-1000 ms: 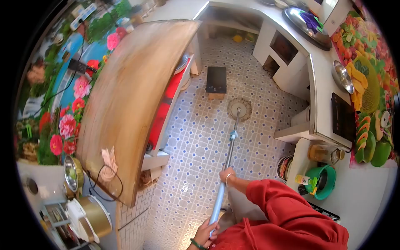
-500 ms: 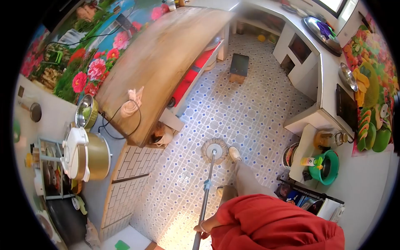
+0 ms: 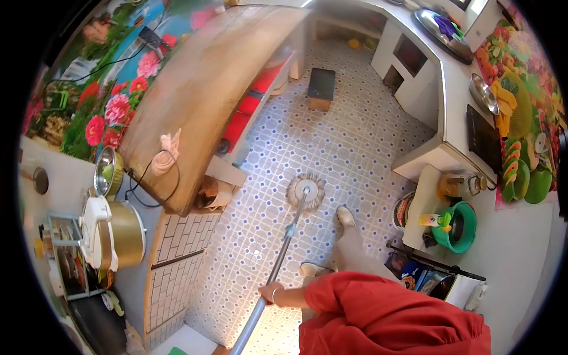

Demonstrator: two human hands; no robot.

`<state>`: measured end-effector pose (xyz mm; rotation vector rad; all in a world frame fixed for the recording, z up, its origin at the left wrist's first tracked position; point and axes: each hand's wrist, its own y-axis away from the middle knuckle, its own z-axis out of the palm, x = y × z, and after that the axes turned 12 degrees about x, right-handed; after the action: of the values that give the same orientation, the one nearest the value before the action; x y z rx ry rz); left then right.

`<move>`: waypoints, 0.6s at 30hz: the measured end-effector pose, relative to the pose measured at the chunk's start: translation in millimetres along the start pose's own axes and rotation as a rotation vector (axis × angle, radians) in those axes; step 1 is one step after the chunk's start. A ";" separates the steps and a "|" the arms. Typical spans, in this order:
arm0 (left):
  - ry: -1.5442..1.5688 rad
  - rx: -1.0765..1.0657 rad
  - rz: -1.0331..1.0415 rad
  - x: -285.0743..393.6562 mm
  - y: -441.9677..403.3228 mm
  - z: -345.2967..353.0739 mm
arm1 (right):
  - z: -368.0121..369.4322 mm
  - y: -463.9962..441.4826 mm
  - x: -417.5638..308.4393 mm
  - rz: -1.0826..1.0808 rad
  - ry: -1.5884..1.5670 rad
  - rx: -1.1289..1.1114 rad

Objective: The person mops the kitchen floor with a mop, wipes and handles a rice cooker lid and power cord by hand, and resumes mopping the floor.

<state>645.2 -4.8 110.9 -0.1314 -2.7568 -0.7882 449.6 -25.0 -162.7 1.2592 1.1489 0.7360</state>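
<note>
The left grip is unseen, its state unclear. The mop handle [image 3: 249, 322], probably light and stiff, runs through the right grip [image 3: 272, 293], curled closed round it, a sound hold; ahead and rightward, the soft-looking mop head [image 3: 306, 190] touches the floor [image 3: 367, 148].

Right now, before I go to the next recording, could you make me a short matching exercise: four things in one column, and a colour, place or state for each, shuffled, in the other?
Things
1. mop head
2. low stool
3. basin
4. right hand

Descriptions
A. green all round its rim
B. gripping the handle
C. dark on top, standing on the floor
D. round and fringed

Pairs: 1-D, 2-C, 3-A, 4-B
</note>
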 end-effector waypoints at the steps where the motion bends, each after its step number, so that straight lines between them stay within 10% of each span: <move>1: -0.025 -0.043 0.039 26.1 -23.8 1.0 | -16.7 -18.0 -11.1 0.002 -0.038 -0.001; 14: 0.117 -0.229 0.298 410.0 -208.7 199.3 | -464.0 -240.0 -156.4 -0.066 -0.236 0.355; 18: 0.106 -0.327 0.274 486.2 -205.7 232.7 | -540.5 -217.2 -187.0 -0.063 0.152 0.857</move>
<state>91.8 -49.7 -45.8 -0.5029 -2.4206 -1.1217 -149.4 -60.3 -282.1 1.8724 1.7107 0.2767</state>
